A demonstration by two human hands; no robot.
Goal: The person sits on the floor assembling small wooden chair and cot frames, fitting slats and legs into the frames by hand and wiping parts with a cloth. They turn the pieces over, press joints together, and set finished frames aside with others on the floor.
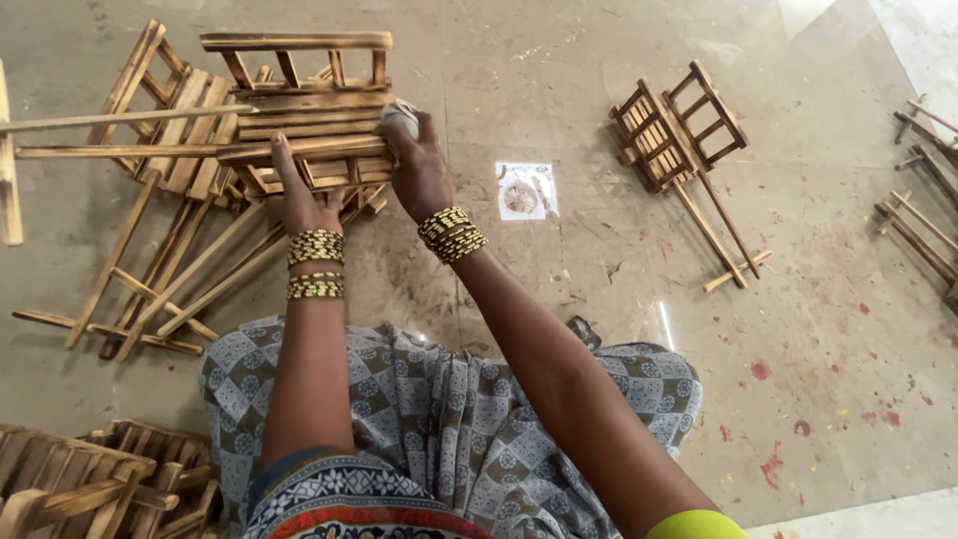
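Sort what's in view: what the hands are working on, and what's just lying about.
In hand:
- slatted wooden cart, steadied by the left hand
- pale cloth pad, pressed on it by the right hand

Lying about:
- finished cart
- cart pile
- paper square
- loose frames

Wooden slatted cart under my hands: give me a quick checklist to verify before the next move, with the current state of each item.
1. Left hand steadying the wooden cart: ok, palm and fingers press on its slats.
2. Right hand gripping the pale cloth: ok, cloth bunched against the cart's right edge.
3. Cart resting stably: cannot tell, it sits on a pile of similar frames.
4. Long sticks on the left free of the hands: ok.
5. Finished cart on the floor apart from the work: ok.
6. Bangles free of the slats: ok.
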